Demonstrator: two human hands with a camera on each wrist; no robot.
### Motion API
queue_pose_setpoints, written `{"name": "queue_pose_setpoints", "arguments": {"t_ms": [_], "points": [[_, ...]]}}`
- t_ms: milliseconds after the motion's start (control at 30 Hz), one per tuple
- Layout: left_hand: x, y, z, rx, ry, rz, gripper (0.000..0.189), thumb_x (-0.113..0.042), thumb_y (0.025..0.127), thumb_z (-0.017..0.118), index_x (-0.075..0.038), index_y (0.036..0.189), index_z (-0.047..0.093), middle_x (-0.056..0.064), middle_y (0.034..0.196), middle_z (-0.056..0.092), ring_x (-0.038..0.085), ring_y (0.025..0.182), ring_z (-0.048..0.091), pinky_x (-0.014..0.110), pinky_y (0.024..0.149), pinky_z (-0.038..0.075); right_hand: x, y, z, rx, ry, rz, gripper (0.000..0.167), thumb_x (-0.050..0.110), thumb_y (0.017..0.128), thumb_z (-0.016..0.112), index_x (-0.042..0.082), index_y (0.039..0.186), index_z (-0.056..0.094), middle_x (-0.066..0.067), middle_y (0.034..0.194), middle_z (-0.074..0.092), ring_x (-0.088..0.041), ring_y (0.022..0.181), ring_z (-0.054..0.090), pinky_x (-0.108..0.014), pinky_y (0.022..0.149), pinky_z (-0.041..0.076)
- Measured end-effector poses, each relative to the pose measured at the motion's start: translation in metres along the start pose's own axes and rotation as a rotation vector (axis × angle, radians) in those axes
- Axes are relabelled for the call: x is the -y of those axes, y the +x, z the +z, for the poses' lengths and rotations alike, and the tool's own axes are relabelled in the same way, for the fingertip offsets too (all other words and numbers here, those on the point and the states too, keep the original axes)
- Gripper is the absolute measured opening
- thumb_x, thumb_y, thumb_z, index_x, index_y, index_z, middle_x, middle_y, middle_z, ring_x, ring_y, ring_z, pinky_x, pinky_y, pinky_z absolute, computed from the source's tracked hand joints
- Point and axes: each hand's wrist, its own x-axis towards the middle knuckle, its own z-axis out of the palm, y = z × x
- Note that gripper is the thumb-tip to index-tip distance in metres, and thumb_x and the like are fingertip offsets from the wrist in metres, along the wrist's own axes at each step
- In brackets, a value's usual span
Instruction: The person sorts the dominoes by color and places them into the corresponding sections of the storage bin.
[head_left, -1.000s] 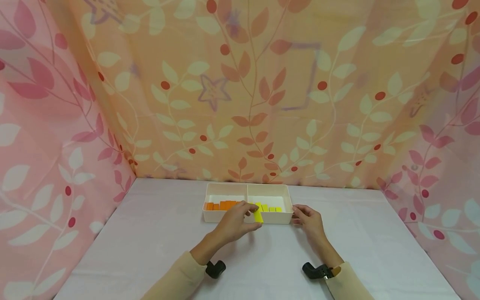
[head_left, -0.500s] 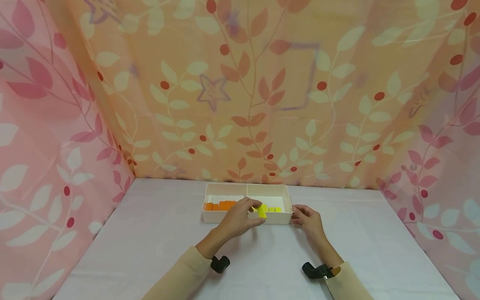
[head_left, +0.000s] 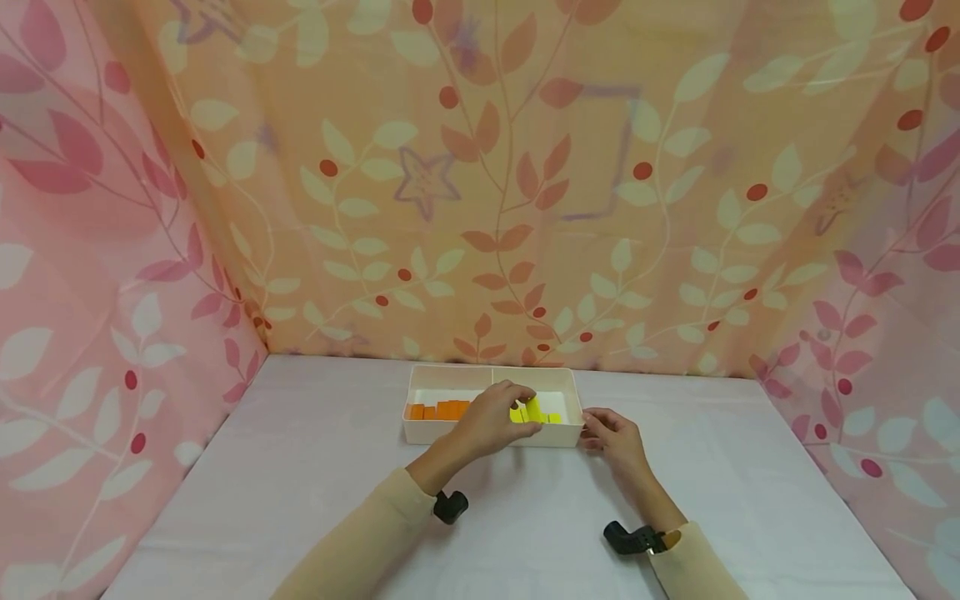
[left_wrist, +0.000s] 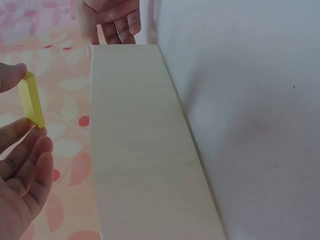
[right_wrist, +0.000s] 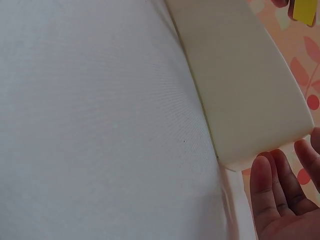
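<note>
My left hand [head_left: 491,421] pinches a yellow domino-like block [left_wrist: 32,102] between thumb and fingertips. In the head view it holds the block tilted over the right compartment of a cream box [head_left: 457,433]. Several yellow blocks [head_left: 553,419] stand in that compartment, partly hidden by the hand. Orange blocks [head_left: 450,410] stand in a row in the left compartment. At the box's right end is my right hand [head_left: 617,437]; its fingertips [right_wrist: 261,172] touch the end wall from outside. Both wrist views show mainly the box's plain outer side, so its contents are hidden there.
The box stands near the back of a table [head_left: 322,492] covered in white cloth. Behind it hangs an orange leaf-patterned curtain [head_left: 360,250], with pink patterned cloth [head_left: 67,275] at both sides. Each wrist wears a black camera [head_left: 450,506].
The left hand has moved right and a little away from me, carrying the yellow block from the box's front rim to over the right compartment. The right hand has stayed at the box's end.
</note>
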Motion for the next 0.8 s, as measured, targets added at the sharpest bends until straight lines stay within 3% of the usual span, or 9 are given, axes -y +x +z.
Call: {"name": "queue_pose_setpoints", "arguments": {"t_ms": [467, 800], "points": [[0.01, 0.017, 0.001, -0.025, -0.037, -0.008, 0.048, -0.032, 0.085, 0.075, -0.01, 0.125, 0.063, 0.009, 0.115, 0.064, 0.02, 0.1, 0.06, 0.029, 0.084, 0.05, -0.002, 0.002, 0.0, 0.001, 0.012, 0.008, 0.038, 0.024, 0.095, 0.064, -0.003, 0.122, 0.06, 0.004, 0.085, 0.069, -0.016, 0.078, 0.067, -0.027, 0.069, 0.057], [0.015, 0.029, 0.008, -0.008, -0.066, -0.072, 0.048, -0.032, 0.084, 0.076, -0.011, 0.125, 0.063, 0.004, 0.114, 0.064, 0.017, 0.097, 0.059, 0.027, 0.083, 0.05, -0.001, 0.001, 0.0, -0.008, 0.012, 0.0, 0.04, 0.025, 0.095, 0.064, -0.005, 0.122, 0.059, 0.003, 0.083, 0.069, -0.014, 0.076, 0.067, -0.028, 0.068, 0.057]]}}
